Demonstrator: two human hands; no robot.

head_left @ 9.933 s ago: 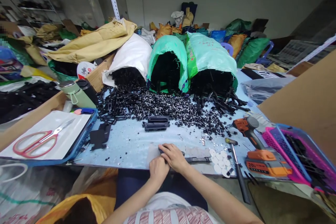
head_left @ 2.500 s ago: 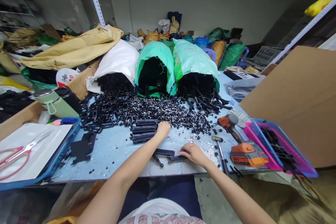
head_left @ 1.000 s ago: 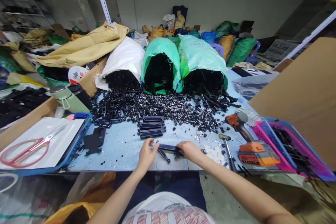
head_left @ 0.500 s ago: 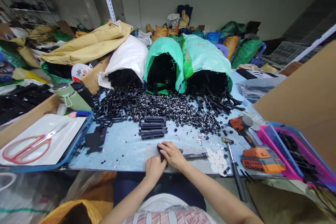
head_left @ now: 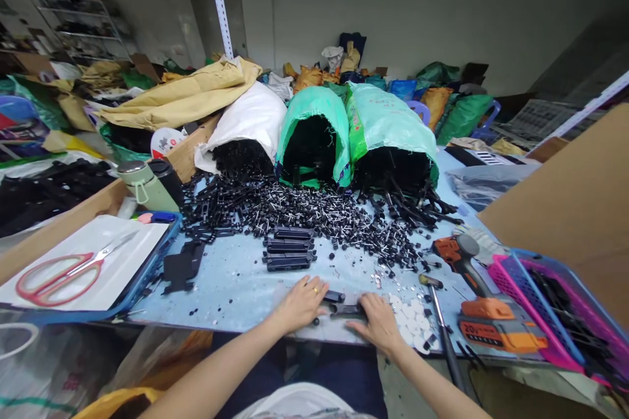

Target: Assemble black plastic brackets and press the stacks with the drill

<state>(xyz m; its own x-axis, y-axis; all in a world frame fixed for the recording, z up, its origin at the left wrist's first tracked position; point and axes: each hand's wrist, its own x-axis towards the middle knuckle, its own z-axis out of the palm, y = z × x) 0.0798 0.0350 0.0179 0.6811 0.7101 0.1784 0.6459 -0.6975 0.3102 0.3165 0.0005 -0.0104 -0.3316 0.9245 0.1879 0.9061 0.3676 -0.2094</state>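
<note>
Near the table's front edge my left hand (head_left: 301, 304) is closed, its fingertips by the left end of a short black part (head_left: 335, 296); whatever it grips is hidden. My right hand (head_left: 379, 323) has thumb and fingers around the right end of a longer black part (head_left: 350, 309), which lies nearly level in front of me. Beyond my hands, several long black pieces (head_left: 289, 252) lie stacked in rows. A heap of small black parts with metal pins (head_left: 339, 216) spreads behind them.
White discs (head_left: 410, 321), a hammer (head_left: 442, 327) and an orange cordless drill (head_left: 484, 314) lie right; baskets (head_left: 555, 308) stand beyond. Red-handled scissors (head_left: 73, 275) rest on a tray at left. Open sacks (head_left: 314, 101) stand behind the heap.
My hands have moved apart: the left came off the part it was at and the right slid rightward to the longer part's end. The view has shifted slightly.
</note>
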